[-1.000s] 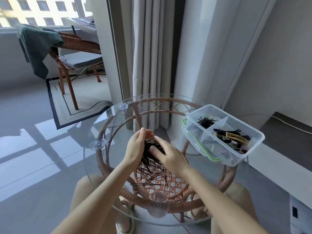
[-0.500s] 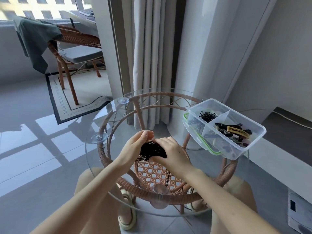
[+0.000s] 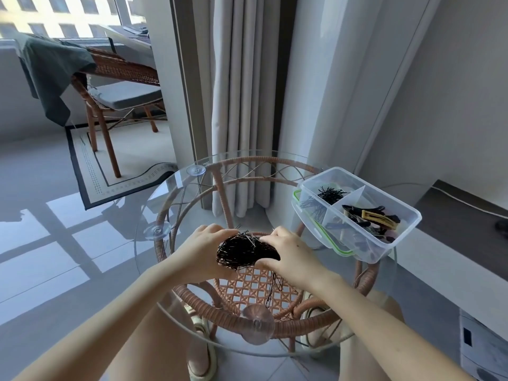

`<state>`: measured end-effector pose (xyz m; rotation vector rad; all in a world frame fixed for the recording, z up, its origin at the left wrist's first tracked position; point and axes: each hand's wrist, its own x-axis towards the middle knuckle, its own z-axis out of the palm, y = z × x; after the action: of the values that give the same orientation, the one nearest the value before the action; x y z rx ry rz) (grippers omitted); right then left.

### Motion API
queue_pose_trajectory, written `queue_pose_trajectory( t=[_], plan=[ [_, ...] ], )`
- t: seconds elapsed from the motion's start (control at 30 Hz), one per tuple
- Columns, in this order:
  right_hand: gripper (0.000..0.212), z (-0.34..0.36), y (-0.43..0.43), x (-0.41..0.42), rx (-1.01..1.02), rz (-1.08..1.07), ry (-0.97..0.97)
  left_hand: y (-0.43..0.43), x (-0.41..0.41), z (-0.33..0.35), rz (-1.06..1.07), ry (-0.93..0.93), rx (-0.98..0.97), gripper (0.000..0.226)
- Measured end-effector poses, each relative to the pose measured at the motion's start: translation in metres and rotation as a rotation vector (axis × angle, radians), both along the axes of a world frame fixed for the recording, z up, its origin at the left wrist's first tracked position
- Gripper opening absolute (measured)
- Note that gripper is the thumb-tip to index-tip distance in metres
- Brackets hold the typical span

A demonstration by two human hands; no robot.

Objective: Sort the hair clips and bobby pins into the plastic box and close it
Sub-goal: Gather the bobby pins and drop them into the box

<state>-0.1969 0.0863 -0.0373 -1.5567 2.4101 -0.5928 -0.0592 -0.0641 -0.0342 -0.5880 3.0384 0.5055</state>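
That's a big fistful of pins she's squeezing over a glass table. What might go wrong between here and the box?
1. The bobby pin bundle is only pinched between the left hand and right hand; a few strays already dangle and could drop.
2. Fallen pins would probably skitter across the glass tabletop.
3. The plastic box sits near the table's right edge; a bump could tip it.

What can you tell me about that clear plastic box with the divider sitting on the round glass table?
The clear plastic box is rectangular, open, and sits at the right edge of the round glass table, on its green-rimmed lid. Dividers split it into compartments: the far one holds thin black bobby pins, the right one holds black and tan hair clips. Neither hand touches it.
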Motion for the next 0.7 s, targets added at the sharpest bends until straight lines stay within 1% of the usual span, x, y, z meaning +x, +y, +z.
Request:
queue_pose_trajectory(
  t=[0.07,0.2,0.33,0.43,0.5,0.6,0.7],
  plan=[
    [0.037,0.002,-0.003,0.001,-0.021,0.008,-0.041,0.001,-0.003,0.002,0.004,0.004,0.025,0.082],
    [0.022,0.007,-0.005,-0.001,-0.077,0.037,0.002,-0.001,-0.006,0.002,0.012,0.023,0.051,0.082],
    [0.020,0.016,-0.005,-0.004,-0.094,0.063,0.059,-0.001,-0.008,0.006,0.023,0.044,0.076,0.077],
    [0.020,0.029,-0.002,-0.006,-0.087,0.103,0.071,0.000,-0.010,0.009,0.012,0.036,0.039,0.075],
    [0.019,0.041,0.003,-0.010,-0.095,0.123,0.082,0.000,-0.013,0.012,-0.009,0.019,0.022,0.073],
    [0.018,0.065,0.010,-0.018,-0.102,0.142,0.090,-0.001,-0.021,0.016,-0.035,0.006,0.053,0.070],
    [0.016,0.089,0.016,-0.024,-0.107,0.144,0.064,-0.002,-0.028,0.022,-0.050,-0.017,0.064,0.069]
  ],
)
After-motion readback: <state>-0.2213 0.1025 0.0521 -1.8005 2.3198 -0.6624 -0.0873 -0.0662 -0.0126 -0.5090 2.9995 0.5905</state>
